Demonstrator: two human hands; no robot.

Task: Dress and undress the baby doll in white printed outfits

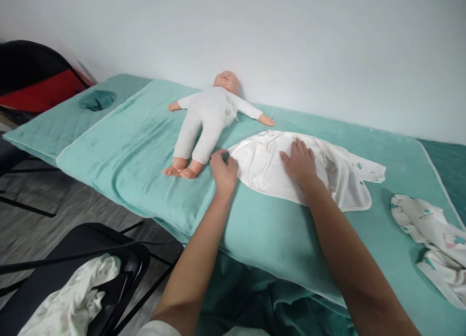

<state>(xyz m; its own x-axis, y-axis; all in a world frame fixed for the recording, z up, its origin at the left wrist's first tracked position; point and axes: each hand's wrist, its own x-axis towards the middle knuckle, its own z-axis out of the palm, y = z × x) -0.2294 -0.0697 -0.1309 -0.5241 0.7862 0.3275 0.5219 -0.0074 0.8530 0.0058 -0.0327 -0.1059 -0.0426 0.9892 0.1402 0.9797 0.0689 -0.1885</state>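
White baby shirt (269, 166) lies roughly 9-to-3 o'clock on teal sheet (138, 146), left hand (224, 173) curled at its 9 o'clock end, can't tell if pinching; right hand (300, 163) flat mid-shirt, not gripping.

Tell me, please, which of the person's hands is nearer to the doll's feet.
Left. The left hand is just right of the doll's feet, at the left end of the white garment; the right hand is farther right, resting on the garment's middle.
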